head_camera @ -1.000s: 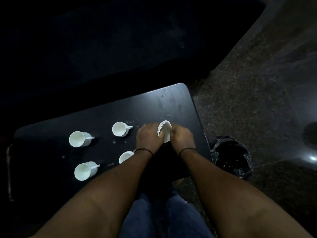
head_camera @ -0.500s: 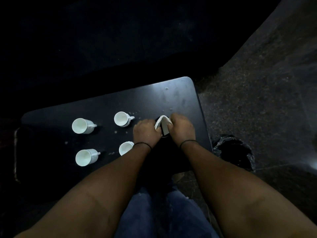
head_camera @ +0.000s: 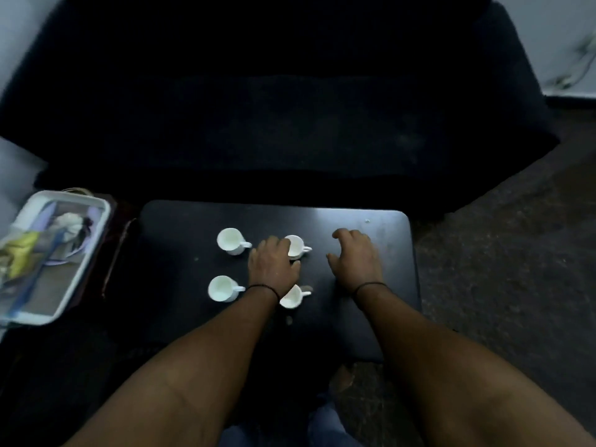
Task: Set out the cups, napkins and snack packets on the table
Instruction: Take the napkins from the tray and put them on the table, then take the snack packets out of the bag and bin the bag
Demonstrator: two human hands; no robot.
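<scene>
Four white cups (head_camera: 229, 241) around the left hand (head_camera: 273, 265) look like smooth, glossy ceramic. The black worktop (head_camera: 392, 253) under both hands is smooth with a dull sheen. Far left of the hands, a white tray (head_camera: 84, 250) looks like plastic. The floor (head_camera: 503, 269) right of the hands is speckled and rough.

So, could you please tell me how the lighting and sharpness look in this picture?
Head view: dim overall, the sofa nearly black; a pale sheen on the table at its far edge; the tray at left is motion-smeared; the white cups stand out clearly.

4 white cups (head_camera: 229, 241), black table (head_camera: 193, 279)
</scene>
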